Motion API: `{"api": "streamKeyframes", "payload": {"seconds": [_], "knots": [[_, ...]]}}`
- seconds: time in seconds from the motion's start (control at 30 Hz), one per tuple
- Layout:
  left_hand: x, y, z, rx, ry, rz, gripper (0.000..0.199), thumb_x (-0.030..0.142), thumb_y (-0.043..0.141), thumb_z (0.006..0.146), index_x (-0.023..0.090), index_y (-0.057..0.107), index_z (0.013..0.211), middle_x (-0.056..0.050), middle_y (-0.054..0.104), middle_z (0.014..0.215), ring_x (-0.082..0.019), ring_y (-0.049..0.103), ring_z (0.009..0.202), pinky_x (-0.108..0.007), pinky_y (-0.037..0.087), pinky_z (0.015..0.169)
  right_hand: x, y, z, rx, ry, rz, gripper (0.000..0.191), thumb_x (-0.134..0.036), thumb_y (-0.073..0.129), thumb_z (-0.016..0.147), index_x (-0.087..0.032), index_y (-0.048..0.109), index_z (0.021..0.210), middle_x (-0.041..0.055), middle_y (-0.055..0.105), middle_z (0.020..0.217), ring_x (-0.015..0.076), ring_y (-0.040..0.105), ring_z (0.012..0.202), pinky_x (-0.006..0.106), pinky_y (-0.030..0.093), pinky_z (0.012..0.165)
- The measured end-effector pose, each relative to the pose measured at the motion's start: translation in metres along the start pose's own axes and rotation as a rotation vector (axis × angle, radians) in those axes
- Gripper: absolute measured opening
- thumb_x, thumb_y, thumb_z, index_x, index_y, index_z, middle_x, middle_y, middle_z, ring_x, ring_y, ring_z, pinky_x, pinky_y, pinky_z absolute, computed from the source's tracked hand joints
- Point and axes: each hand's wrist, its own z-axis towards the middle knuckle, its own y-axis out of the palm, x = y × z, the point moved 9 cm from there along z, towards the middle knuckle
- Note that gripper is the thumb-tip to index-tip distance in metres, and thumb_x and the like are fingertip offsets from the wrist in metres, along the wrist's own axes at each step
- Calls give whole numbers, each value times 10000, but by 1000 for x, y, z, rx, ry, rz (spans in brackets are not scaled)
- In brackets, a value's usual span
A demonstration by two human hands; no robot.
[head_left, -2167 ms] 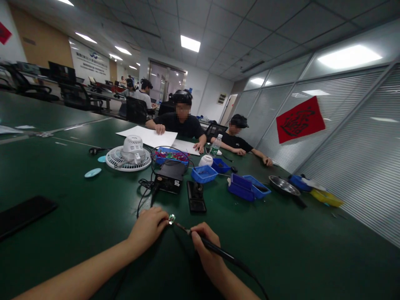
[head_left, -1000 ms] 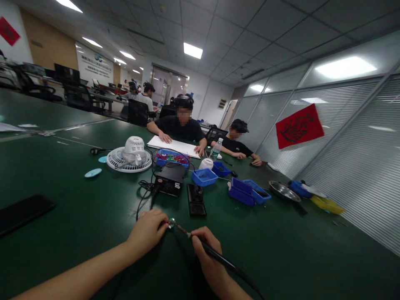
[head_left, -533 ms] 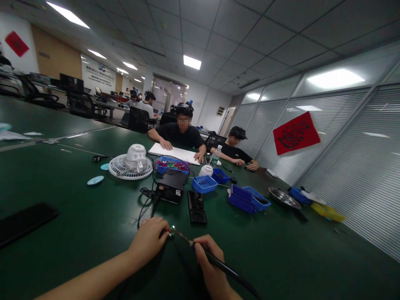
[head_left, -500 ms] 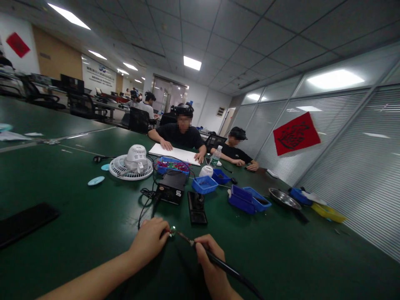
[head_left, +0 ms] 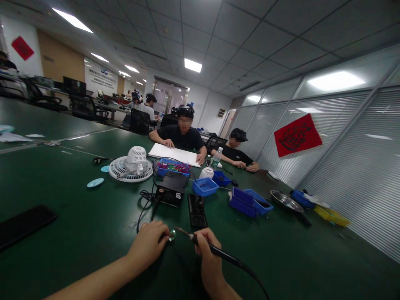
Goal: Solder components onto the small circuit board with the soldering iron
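Between the thumb and fingers of my left hand (head_left: pixel 152 241) is a small green circuit board (head_left: pixel 172 236), partly covered by the fingertips. My right hand (head_left: pixel 210 254) is closed around the black handle of a soldering iron (head_left: pixel 218 251). The iron's tip points left and sits just above and right of the board, apparently not touching it. Its cable curves down toward the lower right. Just past my hands stand a black soldering station (head_left: pixel 171 189) and a black iron stand (head_left: pixel 197 210).
A white fan part (head_left: pixel 131 164) lies beyond on the left, beside a blue tray of coloured wires and boards (head_left: pixel 173 166). Blue bins (head_left: pixel 242 201), a metal bowl (head_left: pixel 286 201) and a yellow tray (head_left: pixel 331 215) are on the right. A dark phone-like slab (head_left: pixel 26 225) lies at left. Two people sit opposite.
The soldering iron's tip has lifted slightly up from the board, and my right hand has tilted with it. My left hand still pinches the board in nearly the same place.
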Motion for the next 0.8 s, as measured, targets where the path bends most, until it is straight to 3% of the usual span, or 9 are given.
{"api": "streamKeyframes", "payload": {"seconds": [0.13,0.4,0.8], "knots": [[0,-1,-1,5,14,7,154,238,490,852,226,643,840,-11,658,923,-190,563,943,-313,339,807,-3,0,-6,-37,-66,-46,313,-393,538,869,-180,592,646,-36,494,561,134,461,524,230,380,505],[0,-1,-1,5,27,25,170,264,492,869,239,658,846,-13,655,896,-190,561,936,-307,333,779,-21,1,-8,-126,-155,-134,234,-303,554,843,-187,597,644,-7,586,603,155,551,578,243,440,568],[-1,0,0,7,25,38,169,261,488,866,232,651,833,-12,653,885,-189,560,920,-306,337,771,-20,9,-6,-202,-129,-192,218,-266,543,827,-179,588,632,-13,574,590,144,534,567,237,404,561]]}}
